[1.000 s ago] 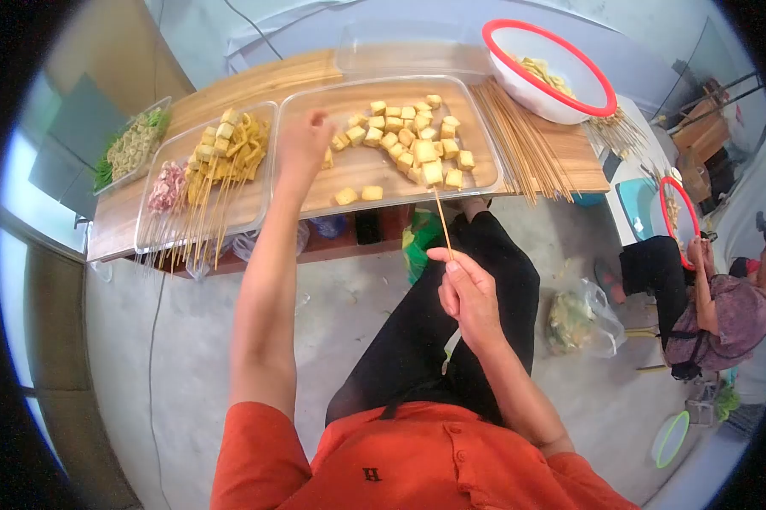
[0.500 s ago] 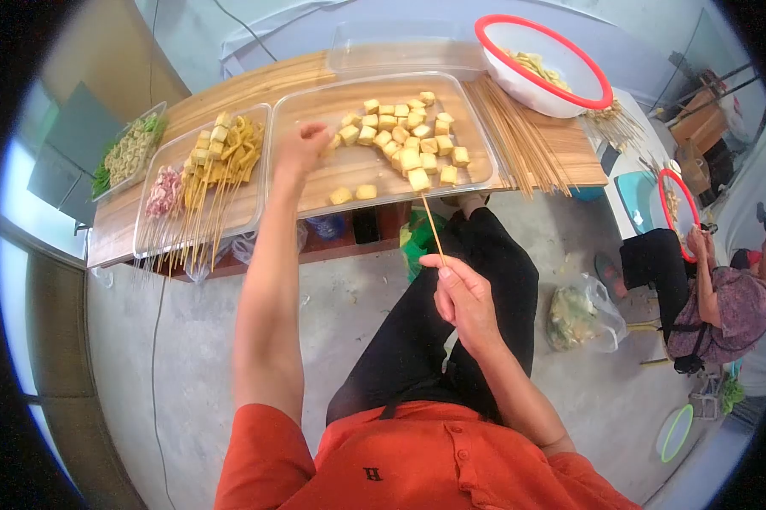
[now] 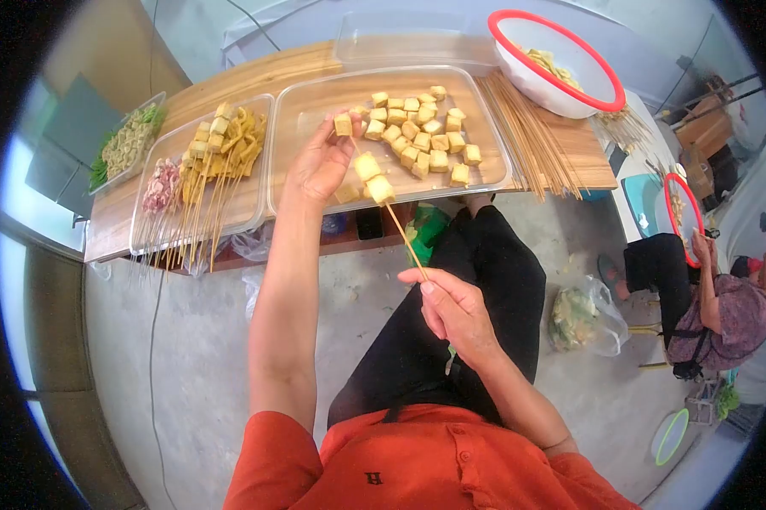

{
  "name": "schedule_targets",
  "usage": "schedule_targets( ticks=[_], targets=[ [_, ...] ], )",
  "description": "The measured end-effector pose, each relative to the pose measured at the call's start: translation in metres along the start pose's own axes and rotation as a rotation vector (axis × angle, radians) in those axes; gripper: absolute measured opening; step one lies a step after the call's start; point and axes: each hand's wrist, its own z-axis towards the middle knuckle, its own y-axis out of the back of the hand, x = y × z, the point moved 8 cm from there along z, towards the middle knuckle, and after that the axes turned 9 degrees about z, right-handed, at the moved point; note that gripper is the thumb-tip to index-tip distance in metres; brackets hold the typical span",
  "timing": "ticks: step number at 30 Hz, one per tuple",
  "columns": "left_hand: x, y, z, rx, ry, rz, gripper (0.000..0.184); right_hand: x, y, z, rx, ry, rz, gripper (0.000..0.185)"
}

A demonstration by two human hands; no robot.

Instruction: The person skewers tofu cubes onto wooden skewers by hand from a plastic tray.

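My right hand [image 3: 461, 316] is closed around the lower part of a thin bamboo skewer [image 3: 407, 241]. Two fried tofu cubes [image 3: 380, 189] sit near the skewer's upper end, over the front edge of a clear plastic tray [image 3: 302, 95]. Between the fingertips of my left hand [image 3: 322, 166] is another tofu cube [image 3: 343, 125], right by the skewer's tip; whether the tip has pierced it I cannot tell. Several loose tofu cubes [image 3: 438, 142] lie in the tray to the right of my left hand.
Left, a second tray [image 3: 260, 191] bears finished skewers [image 3: 221, 157] and pink meat skewers [image 3: 162, 185]. Bare skewers [image 3: 527, 127] lie right, near a red-rimmed bowl [image 3: 519, 76]. A person [image 3: 723, 302] sits at far right; a plastic bag [image 3: 582, 314] rests on the floor.
My left hand now pinches a tofu cube at the skewer's tip. My right hand has swung the skewer's upper end leftward, and two cubes now show on it.
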Motion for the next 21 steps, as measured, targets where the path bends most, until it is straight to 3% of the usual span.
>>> schedule_targets(
  ticks=[19, 21],
  targets=[
    [-0.003, -0.012, -0.006, 0.05, -0.028, -0.014, 0.032, 0.0, -0.001, 0.006, 0.001, 0.0, -0.013, 0.031],
    [-0.004, -0.014, -0.008, 0.046, -0.053, 0.047, 0.024, 0.0, -0.001, 0.007, 0.002, 0.002, -0.015, 0.031]
  ],
)
